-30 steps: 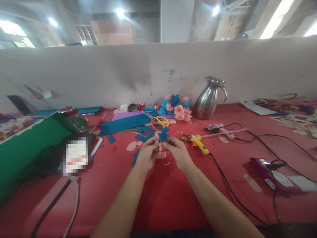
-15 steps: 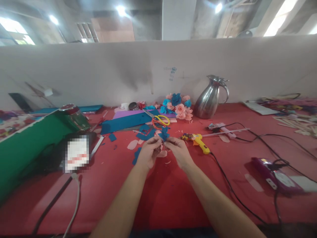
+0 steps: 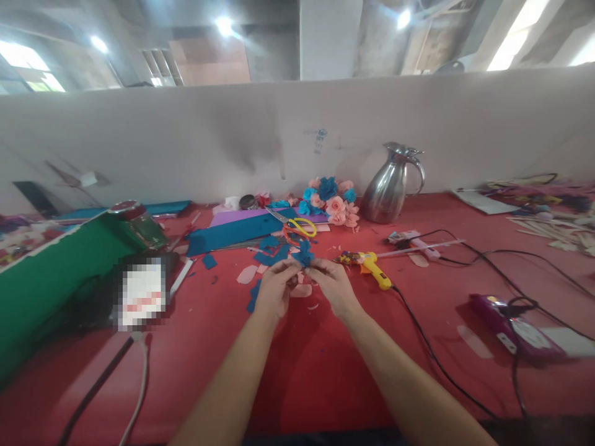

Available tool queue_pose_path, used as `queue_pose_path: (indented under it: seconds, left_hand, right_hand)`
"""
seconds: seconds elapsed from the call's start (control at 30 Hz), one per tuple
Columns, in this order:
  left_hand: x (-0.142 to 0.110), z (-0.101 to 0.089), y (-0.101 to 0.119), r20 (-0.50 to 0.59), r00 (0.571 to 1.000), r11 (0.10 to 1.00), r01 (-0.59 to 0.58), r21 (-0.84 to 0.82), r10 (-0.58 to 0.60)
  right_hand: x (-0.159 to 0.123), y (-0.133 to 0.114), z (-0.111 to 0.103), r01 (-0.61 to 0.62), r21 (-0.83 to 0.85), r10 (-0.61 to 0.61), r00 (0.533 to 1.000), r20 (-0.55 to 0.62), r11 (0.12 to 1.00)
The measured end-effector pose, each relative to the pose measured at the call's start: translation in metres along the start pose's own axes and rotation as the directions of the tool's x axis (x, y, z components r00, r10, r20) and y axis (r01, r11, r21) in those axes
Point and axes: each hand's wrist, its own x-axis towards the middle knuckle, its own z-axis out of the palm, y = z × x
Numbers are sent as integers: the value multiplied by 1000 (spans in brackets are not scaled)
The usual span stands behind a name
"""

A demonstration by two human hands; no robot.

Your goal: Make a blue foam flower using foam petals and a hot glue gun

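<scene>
Between my two hands is a small blue paper flower (image 3: 304,253), its petals pointing up and away from me. My left hand (image 3: 277,286) pinches its base from the left, and my right hand (image 3: 333,284) grips it from the right; the fingertips hide the lower part. Beyond the flower lie scissors (image 3: 302,226) with yellow and orange handles. Blue paper scraps (image 3: 275,253) and pink paper pieces (image 3: 247,274) are scattered around my left hand. To the right of my right hand, a yellow glue gun (image 3: 372,267) rests on its side with a glue stick in its back.
At the back stand a bunch of pink and blue paper flowers (image 3: 335,205) and a steel jug (image 3: 389,186). Blue paper sheets (image 3: 227,232) lie left of them. A purple power strip (image 3: 515,328) and black cables (image 3: 427,353) occupy the right; a glass jar (image 3: 139,226) is at left.
The view has shifted slightly. Both hands still hold the blue paper flower, which now seems a little lower and turned slightly between the fingers.
</scene>
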Motion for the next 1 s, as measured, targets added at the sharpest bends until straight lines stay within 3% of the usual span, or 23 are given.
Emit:
queue_pose_path:
  seconds: [0.5,0.73,1.0]
  left_hand:
    - [0,-2,-5,-22,997,986,-74,152,78]
    - [0,-3,-2,111,992,989,-72,132,57]
    - [-4,-2,7,158,981,977,-139,161,114]
  right_hand:
    - [2,9,-1,127,-275,-137,990,-18,953]
    - [-2,8,1,208,-382,-232,973,-17,900]
    - [-7,0,4,308,-346,-308,950,56,886]
